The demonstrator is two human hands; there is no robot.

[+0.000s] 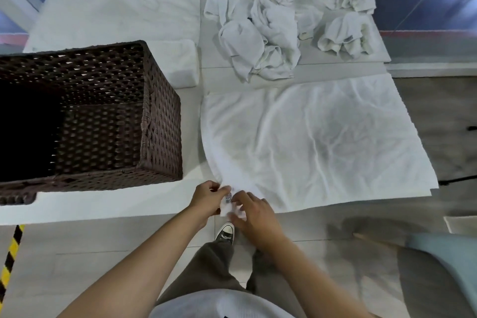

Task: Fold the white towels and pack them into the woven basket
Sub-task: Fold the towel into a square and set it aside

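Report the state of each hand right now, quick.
Left hand: closed, pinching the near corner of the spread towel.
Right hand: closed, pinching that same corner.

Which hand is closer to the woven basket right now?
Left. The left hand grips the spread towel at its near corner, just right of the woven basket. The right hand holds that same corner, farther from the basket.
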